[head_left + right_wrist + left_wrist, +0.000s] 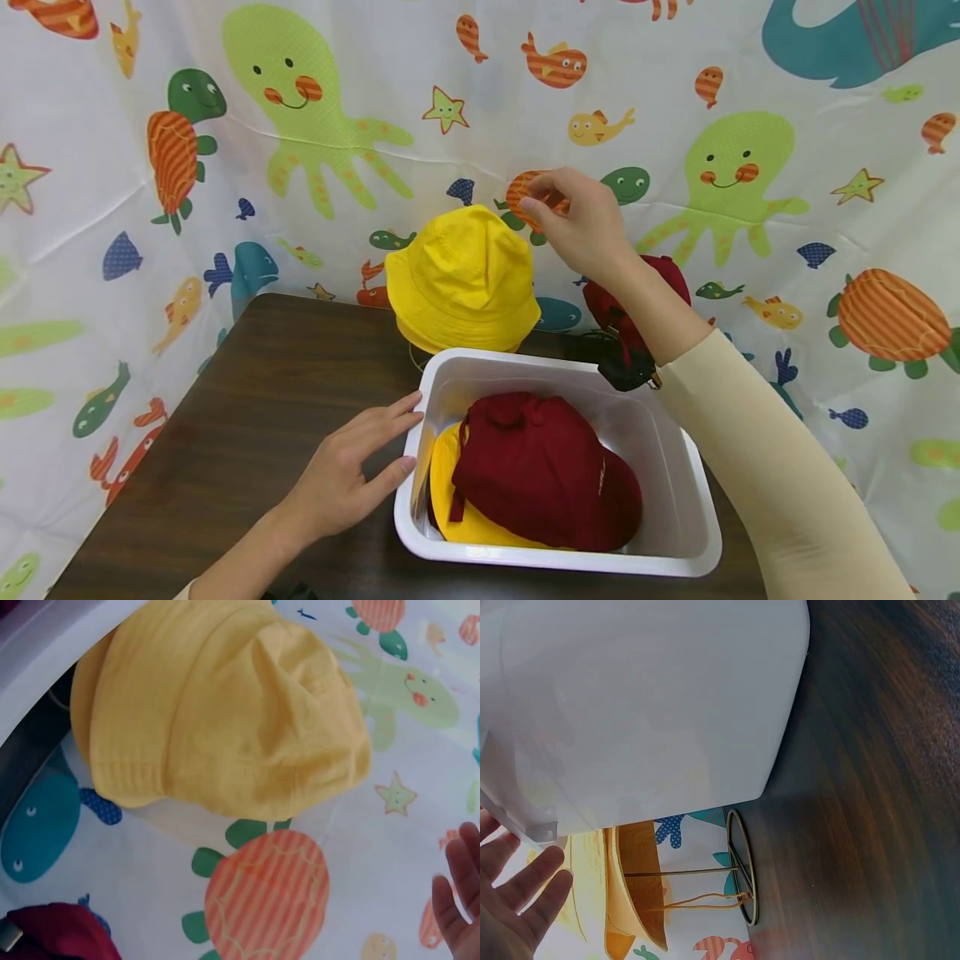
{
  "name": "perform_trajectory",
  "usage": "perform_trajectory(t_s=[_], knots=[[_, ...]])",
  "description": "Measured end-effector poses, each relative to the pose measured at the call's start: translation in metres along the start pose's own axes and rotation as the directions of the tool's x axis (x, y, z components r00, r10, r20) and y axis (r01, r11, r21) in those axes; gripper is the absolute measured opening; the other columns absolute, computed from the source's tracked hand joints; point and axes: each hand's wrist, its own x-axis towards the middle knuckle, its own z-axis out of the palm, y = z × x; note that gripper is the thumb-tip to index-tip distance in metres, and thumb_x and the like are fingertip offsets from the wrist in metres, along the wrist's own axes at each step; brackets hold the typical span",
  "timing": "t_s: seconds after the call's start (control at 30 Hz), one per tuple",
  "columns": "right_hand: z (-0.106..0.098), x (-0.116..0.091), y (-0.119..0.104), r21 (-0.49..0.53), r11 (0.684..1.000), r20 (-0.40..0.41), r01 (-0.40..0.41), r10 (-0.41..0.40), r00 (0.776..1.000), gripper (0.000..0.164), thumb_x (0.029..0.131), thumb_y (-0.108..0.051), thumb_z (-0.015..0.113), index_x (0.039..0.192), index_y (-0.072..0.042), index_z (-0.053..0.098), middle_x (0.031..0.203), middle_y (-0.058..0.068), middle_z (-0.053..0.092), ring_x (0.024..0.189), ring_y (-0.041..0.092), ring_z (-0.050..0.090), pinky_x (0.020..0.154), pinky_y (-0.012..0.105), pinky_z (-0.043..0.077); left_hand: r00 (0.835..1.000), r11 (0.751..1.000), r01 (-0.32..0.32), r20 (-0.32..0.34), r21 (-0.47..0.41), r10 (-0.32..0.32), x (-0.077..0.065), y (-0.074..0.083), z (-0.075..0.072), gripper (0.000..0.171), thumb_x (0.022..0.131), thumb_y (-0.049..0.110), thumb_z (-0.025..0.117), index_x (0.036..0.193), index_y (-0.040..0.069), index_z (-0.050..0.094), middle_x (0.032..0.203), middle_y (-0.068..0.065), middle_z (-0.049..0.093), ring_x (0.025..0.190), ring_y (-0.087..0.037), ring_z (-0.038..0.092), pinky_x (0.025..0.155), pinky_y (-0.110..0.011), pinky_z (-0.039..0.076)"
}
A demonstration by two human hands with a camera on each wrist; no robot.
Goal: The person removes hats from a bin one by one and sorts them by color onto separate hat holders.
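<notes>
The left hand (348, 471) has its fingers spread and nearly straight, the tips and thumb resting against the near-side edge of a white tub (555, 563) that lies just to that hand's right; it grips nothing. The right hand (581, 221) is up in the air, thumb and fingers apart and loosely bent, with nothing pinched between them. Below that hand and a little to its left, apart from its fingertips, is a yellow hat (468, 279), brim down, just behind the tub. The left wrist view shows the thin legs and ring foot of a wire stand (682, 871) under this hat, beyond the left hand's fingers. Inside the tub, to the right of the left hand and well below the right one, a dark red cap (528, 475) lies with its peak pointing away from the left hand. It partly covers a second yellow hat (444, 487), whose edge shows on the side nearest the left hand. Under the right forearm, below and to the right of the right hand, is another dark red cap (611, 308), partly hidden by the arm. A brown table (322, 358) extends under and around the left hand, and a curtain (517, 108) printed with sea animals hangs behind the right.
</notes>
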Motion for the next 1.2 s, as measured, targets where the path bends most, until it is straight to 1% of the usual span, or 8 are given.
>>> perform_trajectory(t_s=[0.13, 0.3, 0.47, 0.63, 0.8, 0.9, 1.0, 1.2], knots=[[-0.006, -0.009, 0.0, 0.005, 1.0, 0.004, 0.017, -0.017, 1.0, 0.027, 0.102, -0.016, 0.07, 0.122, 0.003, 0.07, 0.114, 0.015, 0.07, 0.103, 0.028, 0.062, 0.094, 0.04, 0.053, 1.0, 1.0, 0.002, -0.001, -0.005, -0.002, 0.0, 0.0, 0.0, 0.059, 0.086, 0.013, 0.083, 0.143, 0.016, 0.066, 0.154, 0.0, 0.057, 0.128, -0.019, 0.063, 0.097, -0.048, 0.057], [-0.012, -0.023, 0.001, 0.019, 0.995, 0.006, 0.102, -0.102, 0.995, 0.03, 0.099, -0.012, 0.073, 0.125, 0.004, 0.069, 0.119, 0.016, 0.071, 0.104, 0.028, 0.063, 0.094, 0.043, 0.054, 1.0, 1.0, 0.008, 0.005, -0.021, -0.008, 0.001, 0.0, 0.0, 0.059, 0.086, 0.014, 0.083, 0.143, 0.017, 0.066, 0.154, 0.0, 0.056, 0.129, -0.018, 0.062, 0.101, -0.044, 0.055], [-0.016, -0.037, 0.005, 0.028, 0.981, 0.008, 0.191, -0.192, 0.981, 0.037, 0.097, -0.009, 0.075, 0.13, 0.005, 0.067, 0.125, 0.019, 0.071, 0.105, 0.03, 0.065, 0.092, 0.047, 0.054, 1.0, 1.0, 0.01, 0.011, -0.028, -0.01, 0.001, 0.0, 0.0, 0.059, 0.086, 0.015, 0.083, 0.143, 0.017, 0.066, 0.154, 0.0, 0.056, 0.13, -0.018, 0.062, 0.103, -0.04, 0.053], [-0.02, -0.048, 0.008, -0.008, 0.968, 0.022, 0.25, -0.25, 0.968, 0.042, 0.095, -0.01, 0.077, 0.134, 0.004, 0.066, 0.126, 0.018, 0.071, 0.107, 0.031, 0.065, 0.091, 0.047, 0.053, 1.0, 1.0, 0.013, 0.009, -0.025, -0.013, 0.0, -0.001, 0.0, 0.059, 0.086, 0.015, 0.083, 0.143, 0.017, 0.066, 0.155, 0.0, 0.056, 0.13, -0.018, 0.062, 0.103, -0.041, 0.053], [-0.024, -0.059, 0.009, -0.043, 0.953, 0.061, 0.298, -0.296, 0.953, 0.048, 0.093, -0.012, 0.08, 0.136, 0.003, 0.065, 0.132, 0.017, 0.07, 0.117, 0.031, 0.064, 0.1, 0.049, 0.052, 1.0, 1.0, 0.017, 0.007, -0.02, -0.016, 0.0, -0.001, 0.001, 0.06, 0.086, 0.015, 0.083, 0.143, 0.015, 0.066, 0.155, 0.0, 0.056, 0.13, -0.018, 0.062, 0.104, -0.041, 0.053], [-0.026, -0.068, 0.009, -0.059, 0.948, 0.077, 0.313, -0.308, 0.948, 0.053, 0.092, -0.013, 0.082, 0.139, 0.003, 0.063, 0.14, 0.017, 0.066, 0.127, 0.033, 0.06, 0.107, 0.051, 0.048, 1.0, 1.0, 0.017, 0.007, -0.019, -0.017, 0.0, 0.0, 0.001, 0.06, 0.086, 0.014, 0.083, 0.143, 0.014, 0.066, 0.155, 0.0, 0.056, 0.13, -0.019, 0.062, 0.104, -0.041, 0.053], [-0.028, -0.076, 0.01, -0.071, 0.949, 0.093, 0.307, -0.3, 0.949, 0.058, 0.09, -0.015, 0.084, 0.142, 0.001, 0.062, 0.147, 0.015, 0.061, 0.136, 0.033, 0.054, 0.111, 0.052, 0.045, 1.0, 1.0, 0.018, 0.007, -0.021, -0.018, 0.001, 0.0, 0.001, 0.06, 0.086, 0.014, 0.083, 0.143, 0.014, 0.065, 0.155, 0.0, 0.056, 0.131, -0.019, 0.061, 0.104, -0.039, 0.052], [-0.033, -0.09, 0.01, -0.046, 0.946, 0.156, 0.321, -0.311, 0.938, 0.068, 0.087, -0.019, 0.087, 0.146, -0.001, 0.059, 0.155, 0.009, 0.054, 0.141, 0.028, 0.05, 0.111, 0.051, 0.046, 1.0, 1.0, 0.02, 0.003, -0.019, -0.02, 0.001, 0.001, 0.001, 0.06, 0.085, 0.014, 0.083, 0.143, 0.013, 0.066, 0.154, 0.0, 0.056, 0.13, -0.019, 0.062, 0.104, -0.039, 0.052]])
